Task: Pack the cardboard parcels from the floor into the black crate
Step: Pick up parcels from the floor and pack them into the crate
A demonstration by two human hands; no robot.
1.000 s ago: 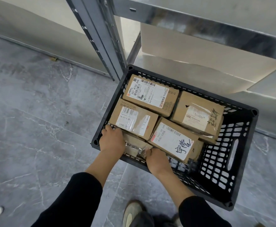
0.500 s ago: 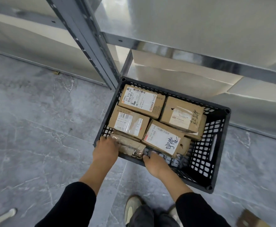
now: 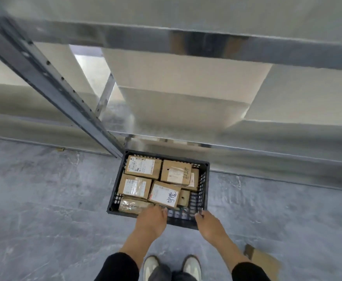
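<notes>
Over the crate's [image 3: 203, 191] near rim, both open hands, left [image 3: 152, 219] and right [image 3: 208, 224], are held empty; the floor parcel [image 3: 262, 260] seems next to be fetched.

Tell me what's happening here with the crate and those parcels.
A person stands over a black crate on the grey floor, beside a metal rack. The crate is packed with cardboard parcels. The left hand and right hand are both at the crate's near rim, holding no parcel. One flat piece of cardboard lies on the floor by the person's right arm.
</notes>
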